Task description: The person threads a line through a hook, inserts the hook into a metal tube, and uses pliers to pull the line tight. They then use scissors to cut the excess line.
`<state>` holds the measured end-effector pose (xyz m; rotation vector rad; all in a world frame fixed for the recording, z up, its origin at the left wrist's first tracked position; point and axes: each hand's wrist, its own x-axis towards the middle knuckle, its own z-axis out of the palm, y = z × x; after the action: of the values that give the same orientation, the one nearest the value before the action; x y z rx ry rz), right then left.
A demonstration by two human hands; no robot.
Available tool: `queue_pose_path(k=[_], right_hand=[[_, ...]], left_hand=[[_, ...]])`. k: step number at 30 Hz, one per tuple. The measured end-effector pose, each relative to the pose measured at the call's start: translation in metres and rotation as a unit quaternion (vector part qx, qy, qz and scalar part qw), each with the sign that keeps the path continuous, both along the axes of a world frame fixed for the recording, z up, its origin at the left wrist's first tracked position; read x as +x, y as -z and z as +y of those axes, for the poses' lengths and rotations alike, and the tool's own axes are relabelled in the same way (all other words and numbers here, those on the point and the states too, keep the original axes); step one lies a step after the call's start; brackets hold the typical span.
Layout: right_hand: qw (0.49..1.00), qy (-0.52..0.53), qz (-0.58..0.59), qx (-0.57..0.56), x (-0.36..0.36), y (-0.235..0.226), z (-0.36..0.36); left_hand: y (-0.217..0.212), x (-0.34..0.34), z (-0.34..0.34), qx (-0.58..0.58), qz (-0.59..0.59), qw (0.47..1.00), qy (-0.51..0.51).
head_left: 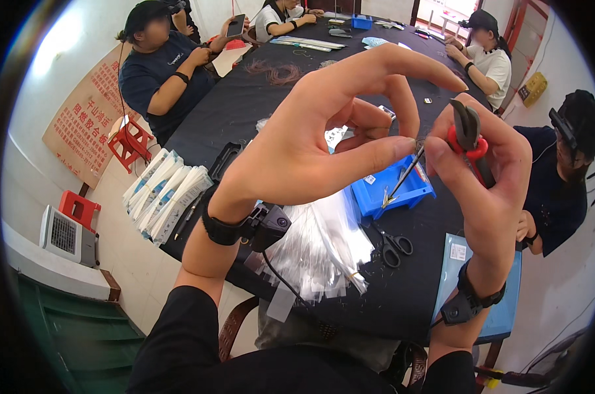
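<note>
My left hand is raised over the table. Its thumb tip meets a bent finger while the forefinger reaches toward my right hand; whatever the fingertips pinch is too small to make out. My right hand is closed around small cutting pliers with red grips, jaws pointing up. Between both thumbs, a thin dark rod slants down to a brass-coloured tip. I cannot tell which fingers hold it. Behind the rod is a blue plastic tray with small pieces in it.
Clear plastic bags lie piled before me, beside black scissors. White printed packets are stacked at the table's left edge. A light blue folder lies under my right wrist. Co-workers sit around the black table.
</note>
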<state>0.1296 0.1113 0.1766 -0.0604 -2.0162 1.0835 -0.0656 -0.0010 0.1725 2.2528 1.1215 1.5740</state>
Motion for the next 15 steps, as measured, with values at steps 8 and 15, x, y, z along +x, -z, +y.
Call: queue_pose_path(k=[8,15], right_hand=[[1.0,0.012,0.027,-0.005,-0.0021,0.0046,0.0],[0.978,0.108,0.078,0.163,-0.0035,0.0069,0.0059]], left_hand=[[-0.0011,-0.0002,0.0035,0.01,-0.04,0.999,0.025],[-0.0036,0.0002,-0.0064,-0.021,-0.153,0.986,0.064]])
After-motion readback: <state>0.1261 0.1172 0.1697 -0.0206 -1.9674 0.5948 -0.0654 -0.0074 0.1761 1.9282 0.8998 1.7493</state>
